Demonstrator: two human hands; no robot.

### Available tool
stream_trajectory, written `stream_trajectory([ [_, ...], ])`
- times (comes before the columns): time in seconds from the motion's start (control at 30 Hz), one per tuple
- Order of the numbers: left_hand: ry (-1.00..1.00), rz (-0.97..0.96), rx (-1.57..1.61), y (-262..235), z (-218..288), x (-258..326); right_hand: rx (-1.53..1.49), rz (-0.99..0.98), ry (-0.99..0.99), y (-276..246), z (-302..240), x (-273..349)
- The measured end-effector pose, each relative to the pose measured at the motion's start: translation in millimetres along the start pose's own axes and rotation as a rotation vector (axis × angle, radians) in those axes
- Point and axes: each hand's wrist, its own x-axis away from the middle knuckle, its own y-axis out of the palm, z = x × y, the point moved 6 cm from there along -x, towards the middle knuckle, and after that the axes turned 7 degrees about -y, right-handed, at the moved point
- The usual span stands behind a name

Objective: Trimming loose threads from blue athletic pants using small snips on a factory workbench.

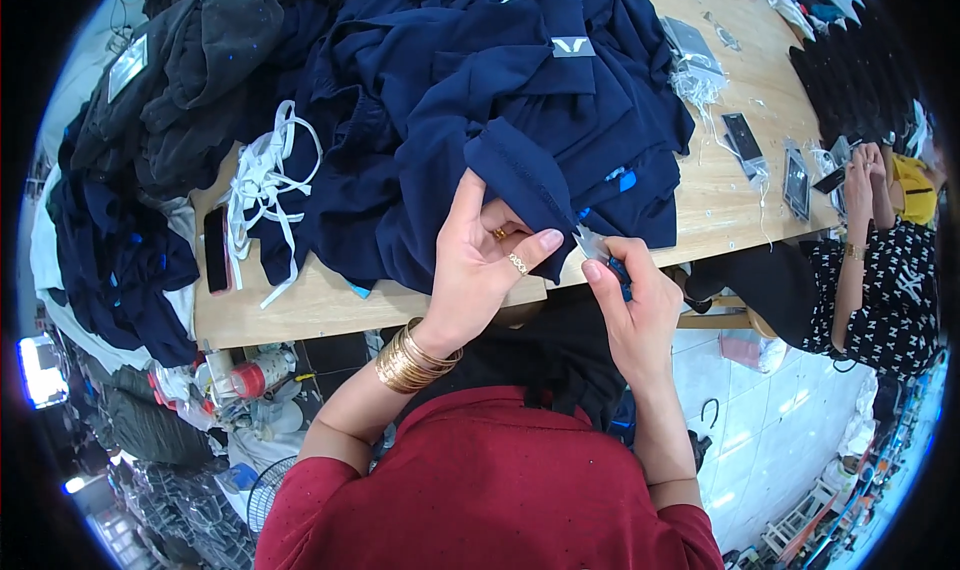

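Note:
Held up at the table's front edge is a folded end of a navy garment (525, 175), with a seam running along it. My left hand (485, 250) grips this end, thumb in front and fingers partly hidden behind the cloth. Between the thumb and fingers of my right hand (635, 295) is a small pair of thread snips (592, 242) with metal blades and a blue handle. The blade tips touch or nearly touch the edge of the cloth, just right of my left thumb. Behind both hands lies a large heap of navy garments (420, 100).
On the wooden table (290, 315), white drawstrings (268, 180) and a phone (217, 250) lie at left beside dark clothes (205, 80). Packaged items (742, 138) and loose white threads (700, 82) lie at right. A person in a patterned black top (885, 290) sits at the right side.

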Motion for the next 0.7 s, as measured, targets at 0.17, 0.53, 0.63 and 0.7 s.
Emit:
stream_trajectory([
  [0.17,-0.003,-0.009,-0.018,2.7,1.5,0.0,0.013,0.012,-0.001,-1.1,2.2,0.9],
  [0.53,-0.021,-0.015,-0.022,6.7,-2.3,-0.3,0.047,0.046,-0.079,-2.6,3.1,-2.7],
  [0.63,-0.031,-0.005,-0.022,7.6,-2.7,-0.2,0.05,0.052,-0.093,-2.1,2.7,-3.5],
  [0.7,-0.037,0.003,-0.006,7.3,-3.2,0.0,0.044,0.056,-0.098,-2.3,2.1,-3.4],
])
